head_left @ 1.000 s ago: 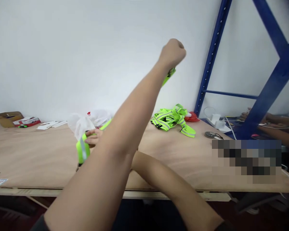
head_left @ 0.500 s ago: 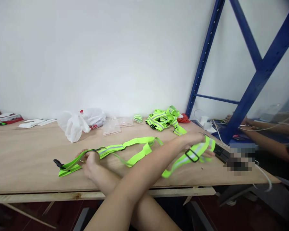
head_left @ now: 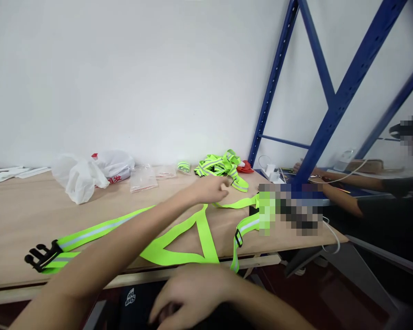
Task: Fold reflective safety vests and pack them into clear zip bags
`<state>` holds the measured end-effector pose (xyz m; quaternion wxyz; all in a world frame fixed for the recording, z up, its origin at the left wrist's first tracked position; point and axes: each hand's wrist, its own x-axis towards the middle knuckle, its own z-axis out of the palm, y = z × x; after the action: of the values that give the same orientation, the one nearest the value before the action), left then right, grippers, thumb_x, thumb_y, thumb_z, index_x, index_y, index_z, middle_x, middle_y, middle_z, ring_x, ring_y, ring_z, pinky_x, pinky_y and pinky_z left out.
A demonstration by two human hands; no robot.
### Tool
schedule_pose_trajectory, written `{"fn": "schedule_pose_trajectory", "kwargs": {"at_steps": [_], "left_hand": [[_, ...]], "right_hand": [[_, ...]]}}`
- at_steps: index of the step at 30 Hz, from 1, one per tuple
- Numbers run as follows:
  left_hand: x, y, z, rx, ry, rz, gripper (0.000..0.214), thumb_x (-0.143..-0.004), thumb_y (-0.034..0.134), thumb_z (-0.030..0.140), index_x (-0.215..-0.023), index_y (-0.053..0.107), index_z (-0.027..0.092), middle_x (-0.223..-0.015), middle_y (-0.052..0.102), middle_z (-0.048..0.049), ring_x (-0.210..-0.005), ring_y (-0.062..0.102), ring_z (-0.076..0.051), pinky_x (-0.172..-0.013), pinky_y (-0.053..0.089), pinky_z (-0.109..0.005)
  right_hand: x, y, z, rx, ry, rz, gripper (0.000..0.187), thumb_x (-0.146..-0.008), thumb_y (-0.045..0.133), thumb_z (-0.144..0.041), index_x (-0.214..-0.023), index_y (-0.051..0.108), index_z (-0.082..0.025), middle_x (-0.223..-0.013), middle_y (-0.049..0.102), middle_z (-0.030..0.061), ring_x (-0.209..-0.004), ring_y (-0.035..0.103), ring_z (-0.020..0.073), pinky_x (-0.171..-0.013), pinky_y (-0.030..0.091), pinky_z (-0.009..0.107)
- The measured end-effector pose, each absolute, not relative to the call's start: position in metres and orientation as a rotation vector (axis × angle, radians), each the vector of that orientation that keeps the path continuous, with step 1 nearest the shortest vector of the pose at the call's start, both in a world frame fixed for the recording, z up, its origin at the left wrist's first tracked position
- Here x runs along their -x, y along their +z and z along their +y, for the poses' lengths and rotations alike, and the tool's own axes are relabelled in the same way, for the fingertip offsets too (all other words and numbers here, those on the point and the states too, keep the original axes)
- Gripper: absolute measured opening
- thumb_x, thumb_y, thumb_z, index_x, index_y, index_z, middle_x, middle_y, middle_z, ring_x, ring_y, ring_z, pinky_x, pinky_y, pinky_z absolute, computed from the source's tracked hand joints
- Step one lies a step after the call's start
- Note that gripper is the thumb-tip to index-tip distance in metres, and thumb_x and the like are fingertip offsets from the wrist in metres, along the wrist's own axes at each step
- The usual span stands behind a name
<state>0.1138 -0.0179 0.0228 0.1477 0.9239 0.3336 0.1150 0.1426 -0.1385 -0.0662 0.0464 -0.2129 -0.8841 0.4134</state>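
Webbing (head_left: 101, 230), fluorescent yellow-green with silvery stripes, runs from a black plastic buckle (head_left: 44, 256) across the tan wooden table (head_left: 7, 220), beneath the left hand (head_left: 210, 189); the right hand (head_left: 199, 291) curls before its edge (neither hand's grip can be told). Red characters (head_left: 117, 178), partly legible, mark a white plastic bag (head_left: 115, 162).

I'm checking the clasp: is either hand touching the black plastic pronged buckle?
No: the black plastic pronged buckle lies far left in view, well apart from the left hand and right hand.
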Motion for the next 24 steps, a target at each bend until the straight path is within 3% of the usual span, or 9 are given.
{"fn": "schedule_pose_trajectory", "kwargs": {"at_steps": [2,4,7,10,13,15,20,24], "left_hand": [[-0.073,0.026,-0.027,-2.65,0.377,1.018,0.034,-0.092,0.051,0.034,-0.119,0.065,0.019,-0.112,0.074,-0.0085,-0.101,0.07,-0.026,-0.086,0.052,-0.034],[-0.037,0.016,-0.041,-2.641,0.398,1.107,0.037,-0.093,0.047,0.042,-0.119,0.066,0.022,-0.114,0.074,-0.0074,-0.101,0.07,-0.027,-0.087,0.052,-0.035],[0.0,-0.024,-0.059,-2.592,0.255,1.321,0.054,-0.096,0.038,0.052,-0.139,0.056,0.024,-0.133,0.066,-0.0091,-0.118,0.064,-0.032,-0.097,0.049,-0.042],[0.017,-0.071,-0.068,-2.572,0.065,1.367,0.067,-0.094,0.038,0.061,-0.151,0.045,0.027,-0.157,0.043,-0.0085,-0.14,0.044,-0.038,-0.11,0.041,-0.05],[0.023,-0.103,-0.07,-2.519,-0.048,1.523,0.074,-0.096,0.03,0.066,-0.158,0.033,0.025,-0.166,0.021,-0.0116,-0.15,0.02,-0.045,-0.113,0.026,-0.067],[0.027,-0.113,-0.067,-2.515,-0.043,1.553,0.075,-0.097,0.024,0.068,-0.159,0.027,0.027,-0.167,0.013,-0.0117,-0.152,0.011,-0.045,-0.113,0.018,-0.071],[0.042,-0.121,-0.037,-2.563,0.011,1.513,0.069,-0.099,0.021,0.064,-0.159,0.026,0.03,-0.167,0.015,-0.0091,-0.153,0.013,-0.038,-0.117,0.015,-0.066],[0.053,-0.115,-0.006,-2.643,0.184,1.483,0.063,-0.098,0.028,0.059,-0.15,0.047,0.028,-0.158,0.041,-0.008,-0.144,0.038,-0.034,-0.116,0.032,-0.052]], "right_hand": [[-0.195,-0.054,-0.137,0.915,1.033,-2.54,0.026,-0.094,0.061,-0.044,-0.103,0.074,-0.023,-0.09,0.076,-0.0004,-0.079,0.07,0.0141,-0.071,0.051,0.021],[-0.249,-0.042,-0.125,1.341,0.569,-2.246,0.028,-0.099,0.05,-0.038,-0.112,0.071,-0.024,-0.107,0.075,0.0038,-0.094,0.07,0.0188,-0.081,0.05,0.027],[-0.313,-0.037,-0.098,2.089,-0.034,-1.856,0.032,-0.095,0.054,-0.039,-0.117,0.068,-0.02,-0.127,0.067,0.0124,-0.108,0.065,0.0285,-0.082,0.048,0.034],[-0.344,-0.05,-0.078,2.418,-0.012,-1.903,0.031,-0.09,0.059,-0.039,-0.109,0.069,-0.015,-0.125,0.066,0.0164,-0.109,0.064,0.0316,-0.075,0.046,0.033],[-0.353,-0.066,-0.071,2.34,0.144,-2.058,0.018,-0.086,0.06,-0.029,-0.094,0.07,-0.017,-0.109,0.072,0.013,-0.099,0.066,0.027,-0.071,0.043,0.029],[-0.355,-0.072,-0.068,2.271,0.178,-2.109,0.015,-0.084,0.061,-0.024,-0.094,0.07,-0.017,-0.105,0.073,0.0115,-0.096,0.067,0.025,-0.07,0.042,0.028],[-0.352,-0.072,-0.052,2.248,0.194,-2.174,0.02,-0.075,0.067,-0.017,-0.095,0.071,-0.016,-0.101,0.074,0.0113,-0.091,0.068,0.0252,-0.066,0.041,0.026],[-0.34,-0.066,-0.036,2.168,0.063,-2.177,0.016,-0.084,0.061,-0.018,-0.095,0.072,-0.019,-0.105,0.073,0.0105,-0.098,0.067,0.0252,-0.073,0.044,0.027]]}}
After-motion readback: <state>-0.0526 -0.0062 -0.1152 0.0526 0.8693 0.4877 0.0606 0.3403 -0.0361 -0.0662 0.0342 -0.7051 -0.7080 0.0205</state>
